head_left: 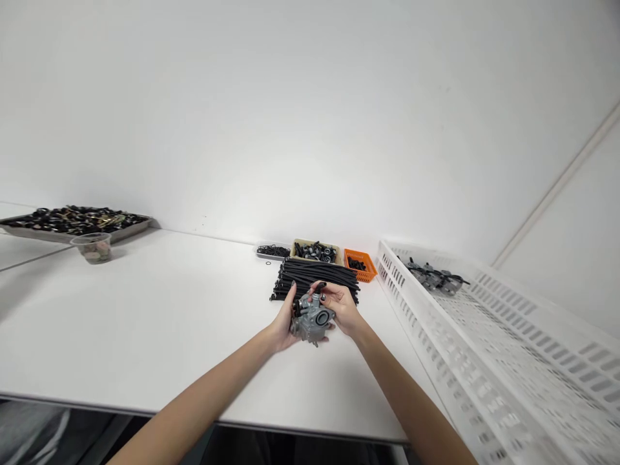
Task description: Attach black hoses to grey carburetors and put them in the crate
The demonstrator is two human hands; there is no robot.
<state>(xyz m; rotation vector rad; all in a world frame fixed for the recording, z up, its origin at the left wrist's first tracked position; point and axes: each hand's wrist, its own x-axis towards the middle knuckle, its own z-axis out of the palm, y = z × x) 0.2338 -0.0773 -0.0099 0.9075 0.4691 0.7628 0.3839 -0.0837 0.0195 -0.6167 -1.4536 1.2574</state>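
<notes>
A grey metal carburetor (311, 321) is held up over the table between my two hands, its round bore facing me. My left hand (283, 323) cups it from the left side, thumb pointing up along it. From the right, my right hand (341, 309) grips its upper part, with fingers at a small black piece (320, 288) on top; whether that piece is a cap or a tube end I cannot make out. Just behind the hands lies a bundle of black rubber hoses (314, 274), partly hidden by them.
Behind the hoses stand a clear tray of black rings (272, 250), a cream tray of black fittings (316, 251) and an orange basket (369, 265). A white crate (465, 349) with several carburetors (433, 278) is at right. Far left are a parts tray (77, 221) and a plastic cup (94, 248).
</notes>
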